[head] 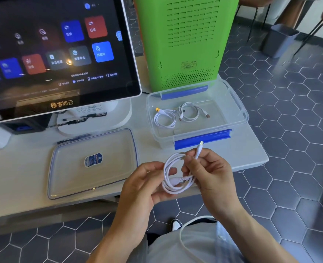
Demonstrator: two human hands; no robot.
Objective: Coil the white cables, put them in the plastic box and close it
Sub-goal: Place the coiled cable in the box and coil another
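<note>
Both forearms reach up from the lower frame, palms turned inward toward each other, above the near edge of the white counter [14,179]. Left hand [147,185]: fingers curled, thumb and fingertips pinching the left side of a coiled white cable [173,188]. Right hand [212,173]: thumb and forefinger clamped on the cable's free end just below its connector [201,143], which points up and away; remaining fingers loosely bent behind the coil. Coil hangs between the two hands, several loops, roughly round.

Plastic box [240,112], clear with blue latches on near and far long sides, sits open on the counter just beyond the hands. Two coiled white cables lie on its floor side by side: one with an orange-tipped plug [165,118] at left, the other [190,112] at right, touching or nearly so.

Lid [92,179] lies flat on the counter left of the box, blue-edged, oval label at centre.

Touchscreen terminal [58,50] stands behind the lid; green vented housing [187,40] behind the box.
</note>
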